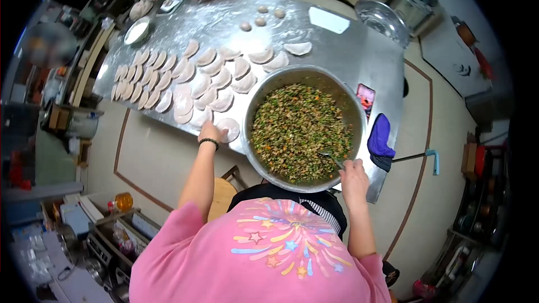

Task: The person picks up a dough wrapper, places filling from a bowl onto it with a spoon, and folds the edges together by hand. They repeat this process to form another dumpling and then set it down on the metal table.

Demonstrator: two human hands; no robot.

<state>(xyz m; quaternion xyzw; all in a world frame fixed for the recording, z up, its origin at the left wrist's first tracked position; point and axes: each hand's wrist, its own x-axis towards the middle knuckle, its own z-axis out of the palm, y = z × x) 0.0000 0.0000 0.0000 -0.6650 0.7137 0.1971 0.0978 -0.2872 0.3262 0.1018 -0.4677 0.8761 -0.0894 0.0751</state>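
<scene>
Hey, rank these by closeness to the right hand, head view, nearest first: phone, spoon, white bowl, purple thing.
1. Spoon: in the right hand.
2. Purple thing: right side of the table.
3. Phone: farther up that side.
4. White bowl: far left.

Lower end of the utensil [337, 163] invisible amid filling [297, 129]

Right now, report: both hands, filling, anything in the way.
Left hand at a round wrapper. Right hand gripping a spoon, tip in filling. Filling inside large bowl. Phone beside bowl, clear of both hands.
</scene>
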